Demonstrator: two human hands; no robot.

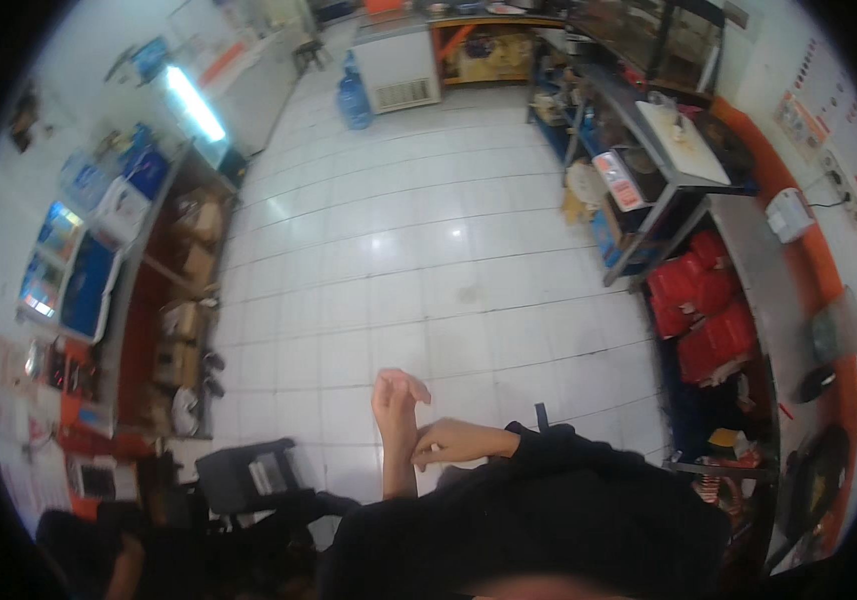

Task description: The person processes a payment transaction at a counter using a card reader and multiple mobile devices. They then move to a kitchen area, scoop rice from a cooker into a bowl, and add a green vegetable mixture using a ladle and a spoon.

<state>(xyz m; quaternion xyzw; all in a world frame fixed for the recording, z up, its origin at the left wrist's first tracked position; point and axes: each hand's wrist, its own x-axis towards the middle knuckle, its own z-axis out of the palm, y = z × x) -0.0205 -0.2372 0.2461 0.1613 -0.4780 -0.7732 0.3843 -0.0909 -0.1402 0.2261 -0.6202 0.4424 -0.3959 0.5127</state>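
Observation:
My left hand [396, 398] is raised in front of me over the white tiled floor [419, 250], with its forearm bare and its fingers loosely bent. It holds nothing. My right hand [452, 440] comes out of a black sleeve [549, 455] from the right. Its curled fingers rest against my left wrist, and nothing else is in it. My dark clothing fills the lower middle of the view.
A black chair [249, 478] stands at the lower left. Left of the floor is a wooden counter with shelves [184, 300]. On the right are metal tables [689, 165] and a shelf with red bags [704, 310]. A blue water bottle [354, 100] and a white cabinet [399, 70] stand far back.

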